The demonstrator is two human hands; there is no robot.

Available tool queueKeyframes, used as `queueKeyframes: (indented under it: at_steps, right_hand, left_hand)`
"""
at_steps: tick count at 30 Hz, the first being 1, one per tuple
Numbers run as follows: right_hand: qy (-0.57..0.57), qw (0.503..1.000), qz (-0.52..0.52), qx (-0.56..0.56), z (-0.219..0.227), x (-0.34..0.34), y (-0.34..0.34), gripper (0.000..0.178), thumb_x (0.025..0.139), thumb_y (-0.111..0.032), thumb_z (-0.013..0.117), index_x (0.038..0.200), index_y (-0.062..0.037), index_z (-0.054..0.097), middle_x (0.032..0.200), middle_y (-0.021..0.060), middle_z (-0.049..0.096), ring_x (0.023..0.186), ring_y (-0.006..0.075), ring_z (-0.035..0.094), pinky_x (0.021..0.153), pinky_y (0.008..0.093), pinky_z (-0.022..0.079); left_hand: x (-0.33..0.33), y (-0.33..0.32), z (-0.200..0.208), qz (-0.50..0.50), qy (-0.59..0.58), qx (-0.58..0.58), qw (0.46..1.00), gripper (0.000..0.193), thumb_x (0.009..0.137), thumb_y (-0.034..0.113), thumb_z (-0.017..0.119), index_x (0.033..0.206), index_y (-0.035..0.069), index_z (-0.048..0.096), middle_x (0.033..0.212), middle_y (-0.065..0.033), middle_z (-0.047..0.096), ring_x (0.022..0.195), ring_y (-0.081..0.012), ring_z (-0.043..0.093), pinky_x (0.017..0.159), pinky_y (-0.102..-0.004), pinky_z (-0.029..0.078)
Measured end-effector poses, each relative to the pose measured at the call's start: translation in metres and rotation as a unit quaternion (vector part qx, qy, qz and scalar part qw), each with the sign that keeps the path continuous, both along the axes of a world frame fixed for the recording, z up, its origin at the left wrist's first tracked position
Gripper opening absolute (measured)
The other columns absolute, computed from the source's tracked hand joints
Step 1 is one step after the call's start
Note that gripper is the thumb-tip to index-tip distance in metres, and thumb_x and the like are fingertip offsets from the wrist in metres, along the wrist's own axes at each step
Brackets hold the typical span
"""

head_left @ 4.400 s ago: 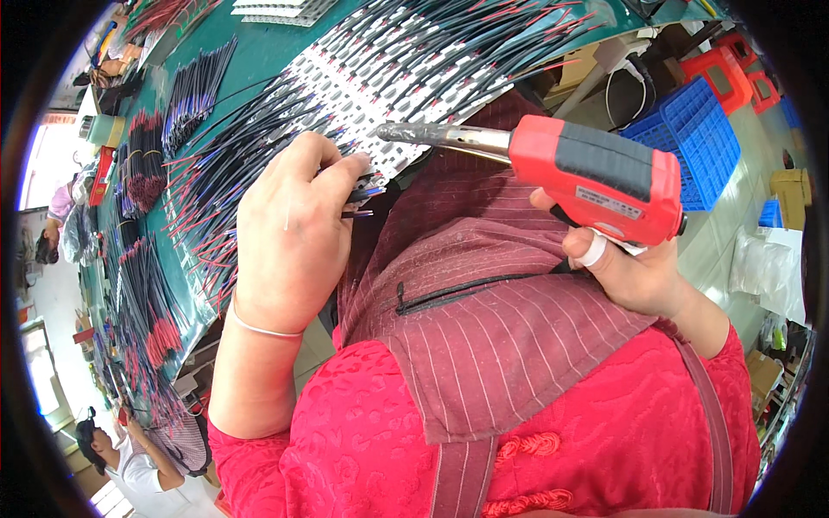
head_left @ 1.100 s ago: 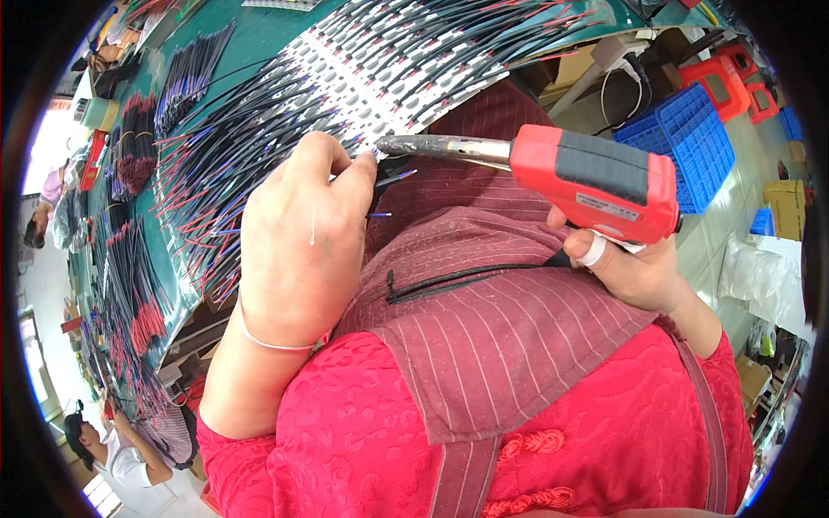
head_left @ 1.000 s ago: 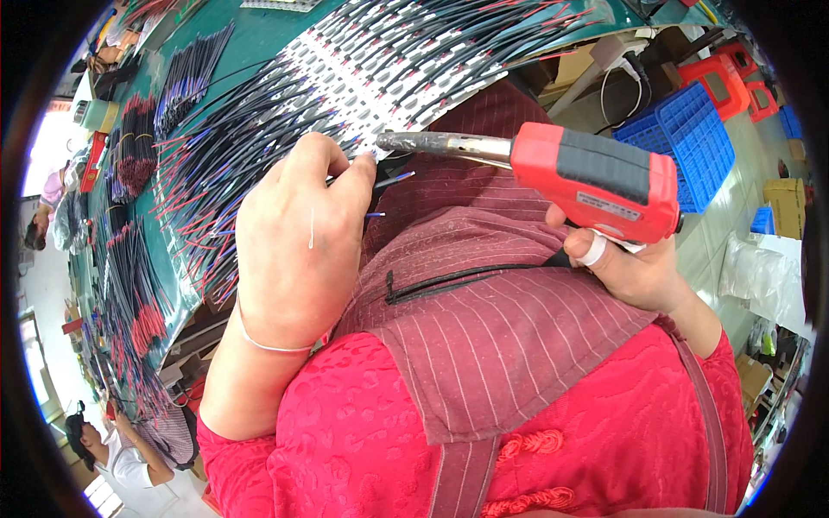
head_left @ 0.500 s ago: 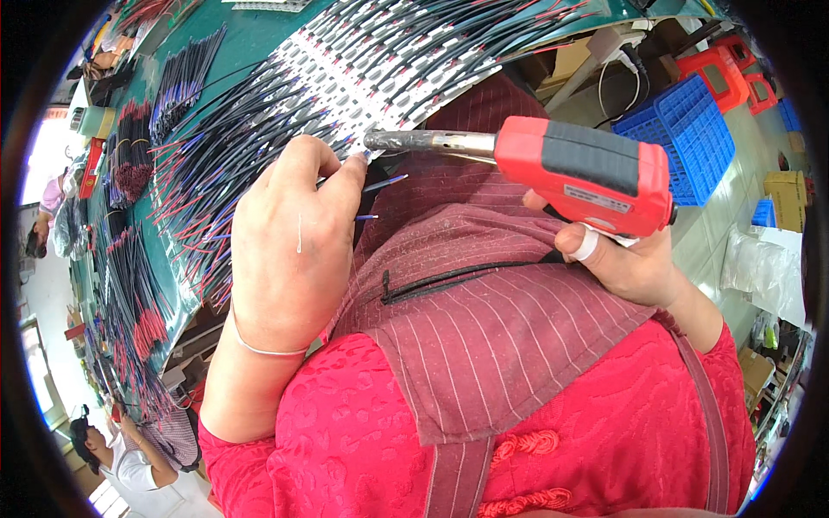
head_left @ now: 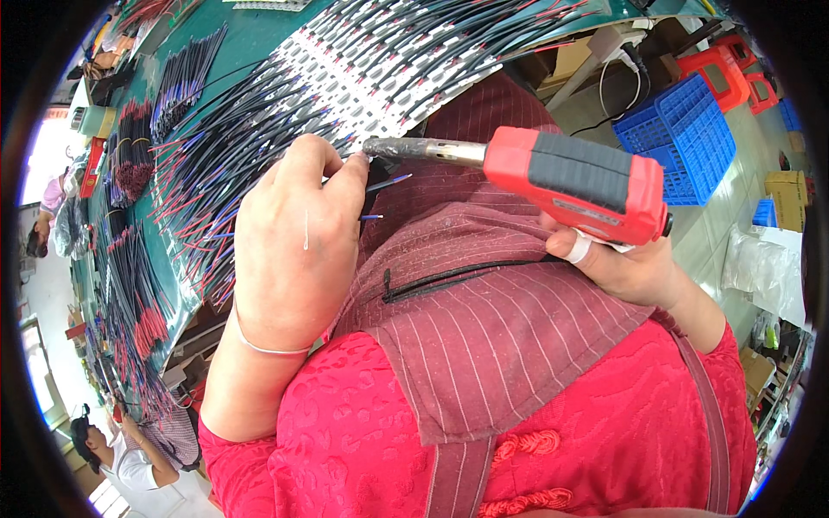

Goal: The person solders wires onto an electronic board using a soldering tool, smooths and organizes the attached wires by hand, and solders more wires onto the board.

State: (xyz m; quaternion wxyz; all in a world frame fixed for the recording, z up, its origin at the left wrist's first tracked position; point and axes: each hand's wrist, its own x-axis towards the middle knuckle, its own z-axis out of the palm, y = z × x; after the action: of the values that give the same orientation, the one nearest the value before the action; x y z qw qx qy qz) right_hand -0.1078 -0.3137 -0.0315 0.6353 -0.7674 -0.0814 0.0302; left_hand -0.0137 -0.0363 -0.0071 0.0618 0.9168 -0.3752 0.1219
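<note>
- So the right hand (head_left: 626, 272), right of centre in the frame, is wrapped around the red-and-black gun (head_left: 574, 186) from below. Looks like a solid grip.
- That gun seems hard plastic, fairly light but probably nose-heavy. I'd hold it by the body only; the metal barrel (head_left: 462, 153) could be hot.
- Its dark tip (head_left: 393, 148) sits just beside the left hand's fingertips, near mid-frame. Can't tell if they touch.
- Left hand (head_left: 298, 229), left of centre: thumb and forefinger come together at the edge of the white panel (head_left: 350, 91). No idea from here what's pinched, if anything.
- The panel's on the green table (head_left: 259, 34), upper middle. Looks thin and stiffish; I'd grab the rim.
- The wires (head_left: 224, 173) look springy and light. Joints might be fragile, so no tugging imo.
</note>
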Motion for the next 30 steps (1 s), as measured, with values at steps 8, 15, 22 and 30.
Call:
queueKeyframes:
  at_steps: [8, 15, 22, 30]
  right_hand:
    - [0.026, 0.998, -0.014, 0.062, -0.001, -0.002, 0.000, 0.036, 0.084, -0.001, 0.079, 0.117, 0.0013, 0.066, 0.110, 0.0055, 0.072, 0.098, 0.0124, 0.067, 0.089, 0.0279, 0.053]
    - [0.011, 0.994, -0.018, 0.112, -0.005, -0.003, -0.002, 0.039, 0.086, 0.000, 0.077, 0.122, 0.0016, 0.063, 0.117, 0.0100, 0.071, 0.104, 0.0150, 0.067, 0.092, 0.0296, 0.052]
    - [0.020, 0.997, 0.004, 0.073, -0.004, -0.004, -0.008, 0.042, 0.088, 0.000, 0.074, 0.128, 0.0017, 0.060, 0.119, 0.0117, 0.070, 0.107, 0.0166, 0.066, 0.094, 0.0309, 0.052]
    - [0.031, 0.995, -0.008, 0.093, -0.001, -0.005, -0.004, 0.042, 0.089, 0.000, 0.074, 0.128, 0.0022, 0.060, 0.118, 0.0121, 0.070, 0.108, 0.0170, 0.066, 0.096, 0.0313, 0.052]
  left_hand:
    - [0.000, -0.001, 0.000, 0.002, -0.007, -0.001, 1.000, 0.033, 0.070, -0.006, 0.067, 0.102, 0.004, 0.073, 0.087, -0.0084, 0.060, 0.073, -0.0266, 0.062, 0.064, -0.0379, 0.051]
    - [0.000, -0.003, 0.000, 0.005, -0.008, 0.002, 1.000, 0.033, 0.071, -0.006, 0.067, 0.102, 0.004, 0.073, 0.087, -0.0083, 0.060, 0.073, -0.0264, 0.062, 0.064, -0.0377, 0.051]
    - [0.000, -0.001, 0.002, -0.001, -0.005, 0.002, 1.000, 0.034, 0.071, -0.007, 0.067, 0.103, 0.004, 0.073, 0.088, -0.0086, 0.060, 0.073, -0.0260, 0.062, 0.065, -0.0375, 0.050]
    - [0.012, 0.010, -0.001, -0.039, -0.011, -0.030, 0.999, 0.039, 0.068, -0.008, 0.065, 0.102, 0.009, 0.075, 0.087, -0.0074, 0.061, 0.074, -0.0254, 0.063, 0.064, -0.0361, 0.050]
